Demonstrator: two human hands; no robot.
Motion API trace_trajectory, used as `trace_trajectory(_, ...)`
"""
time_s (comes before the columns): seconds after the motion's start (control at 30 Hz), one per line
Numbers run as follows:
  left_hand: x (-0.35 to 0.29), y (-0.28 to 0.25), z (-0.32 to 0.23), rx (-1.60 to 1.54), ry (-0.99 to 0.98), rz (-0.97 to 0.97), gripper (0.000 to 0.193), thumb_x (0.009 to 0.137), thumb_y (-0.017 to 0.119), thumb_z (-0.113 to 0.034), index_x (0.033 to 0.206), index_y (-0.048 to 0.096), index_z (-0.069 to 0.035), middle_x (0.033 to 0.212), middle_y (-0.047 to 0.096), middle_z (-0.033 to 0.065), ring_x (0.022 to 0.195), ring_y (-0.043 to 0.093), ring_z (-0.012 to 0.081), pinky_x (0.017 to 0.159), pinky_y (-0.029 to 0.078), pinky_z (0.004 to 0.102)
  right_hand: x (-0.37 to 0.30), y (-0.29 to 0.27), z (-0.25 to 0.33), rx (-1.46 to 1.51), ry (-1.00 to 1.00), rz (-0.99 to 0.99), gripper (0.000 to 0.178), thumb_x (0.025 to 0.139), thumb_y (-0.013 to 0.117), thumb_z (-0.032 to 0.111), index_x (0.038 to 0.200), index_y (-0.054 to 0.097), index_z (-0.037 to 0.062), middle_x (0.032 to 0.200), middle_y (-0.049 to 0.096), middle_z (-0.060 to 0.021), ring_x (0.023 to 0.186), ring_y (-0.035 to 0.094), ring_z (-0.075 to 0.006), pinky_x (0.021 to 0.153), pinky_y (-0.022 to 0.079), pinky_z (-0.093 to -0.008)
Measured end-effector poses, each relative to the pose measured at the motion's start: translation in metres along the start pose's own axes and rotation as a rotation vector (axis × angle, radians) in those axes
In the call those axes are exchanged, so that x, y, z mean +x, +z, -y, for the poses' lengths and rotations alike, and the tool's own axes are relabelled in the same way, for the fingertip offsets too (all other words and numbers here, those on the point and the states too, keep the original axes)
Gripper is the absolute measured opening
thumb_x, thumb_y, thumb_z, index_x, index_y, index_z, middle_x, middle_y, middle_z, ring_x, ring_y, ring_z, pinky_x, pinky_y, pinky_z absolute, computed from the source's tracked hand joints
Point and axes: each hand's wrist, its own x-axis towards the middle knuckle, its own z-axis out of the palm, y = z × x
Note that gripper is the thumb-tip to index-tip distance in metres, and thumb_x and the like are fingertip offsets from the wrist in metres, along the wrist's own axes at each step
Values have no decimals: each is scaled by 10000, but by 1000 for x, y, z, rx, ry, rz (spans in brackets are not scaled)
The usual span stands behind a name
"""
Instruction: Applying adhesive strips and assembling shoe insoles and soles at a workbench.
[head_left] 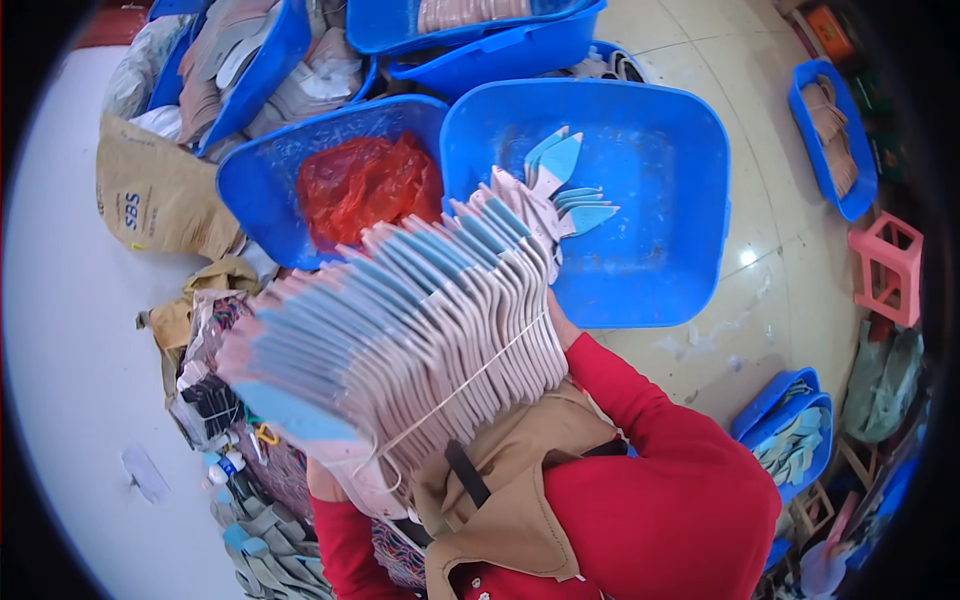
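Observation:
A long bundle of flat, pointed pink-and-light-blue pieces (420, 330), which look like shoe parts, stretches across in front of my chest, its pieces stacked side by side. A thin pale string (465, 383) runs along its near side and hangs in a loop at the left end. My right hand (562, 322) grips the bundle's right end, most of its fingers hidden behind the pieces. At the lower left end, my left hand (326, 484) supports it, fingers also hidden. Beyond the right end, several loose matching pieces (588, 214) lie in a large blue bin (660, 270).
Left of that bin, another blue bin (262, 200) holds a crumpled red plastic bag (365, 185). More loaded blue bins (500, 57) stand behind. A brown paper sack (165, 195) is at the left. On the right are a pink stool (888, 268) and smaller blue baskets (858, 195).

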Motion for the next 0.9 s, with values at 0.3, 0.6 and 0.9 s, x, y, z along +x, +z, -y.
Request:
trace_trajectory(0.3, 16, -222, -168, -2094, 578, -2, 579, 997, 470, -487, 1359, 521, -38, 1219, 640, 105, 1018, 631, 190, 850, 517, 310, -33, -96, 60, -204, -625, -329, 621, 997, 508, 333, 1524, 241, 142, 1499, 379, -130, 1344, 437, -260, 1116, 396, -392)
trace_trajectory(0.6, 50, -238, -257, -1958, 647, 175, 698, 992, 361, -611, 1375, 505, -46, 1306, 586, 145, 1117, 588, 241, 912, 485, 329, -91, -225, 61, 185, -485, -475, 616, 971, 447, 541, 1454, 425, 159, 1405, 517, -139, 1277, 514, -313, 1071, 442, -416)
trace_trajectory(0.9, 60, -226, -316, -2031, 671, 291, 717, 976, 389, -615, 1389, 473, -35, 1331, 560, 189, 1143, 582, 265, 914, 492, 348, -124, -260, 70, 434, -398, -371, 559, 964, 475, 482, 1398, 496, 130, 1325, 586, -121, 1195, 581, -268, 1022, 481, -395)
